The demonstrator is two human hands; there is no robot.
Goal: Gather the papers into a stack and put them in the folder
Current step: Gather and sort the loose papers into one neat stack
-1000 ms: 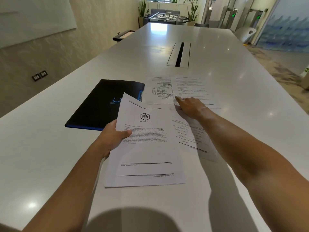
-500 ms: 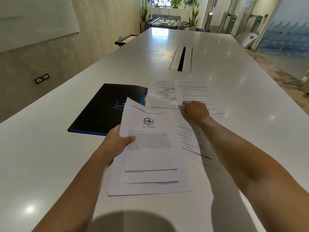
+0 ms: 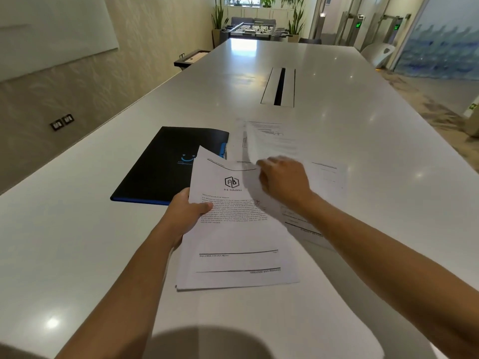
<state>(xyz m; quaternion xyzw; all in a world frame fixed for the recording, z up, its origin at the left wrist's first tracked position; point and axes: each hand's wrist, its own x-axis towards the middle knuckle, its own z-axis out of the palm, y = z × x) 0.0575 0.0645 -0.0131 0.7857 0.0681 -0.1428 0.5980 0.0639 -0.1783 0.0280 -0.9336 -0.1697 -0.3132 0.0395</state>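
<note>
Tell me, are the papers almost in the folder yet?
Not yet, about halfway. Done: a few sheets are gathered into a stack that the left hand holds by its edge. In hand: the right hand is lifting a blurred sheet. Left: more loose papers lie on the table, and the black folder lies shut with nothing in it.

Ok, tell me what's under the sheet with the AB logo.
More white sheets lie under the logo sheet: their edges stick out at its near end. Its far corner overlaps the black folder. How many sheets there are and what is printed on them is covered.
</note>
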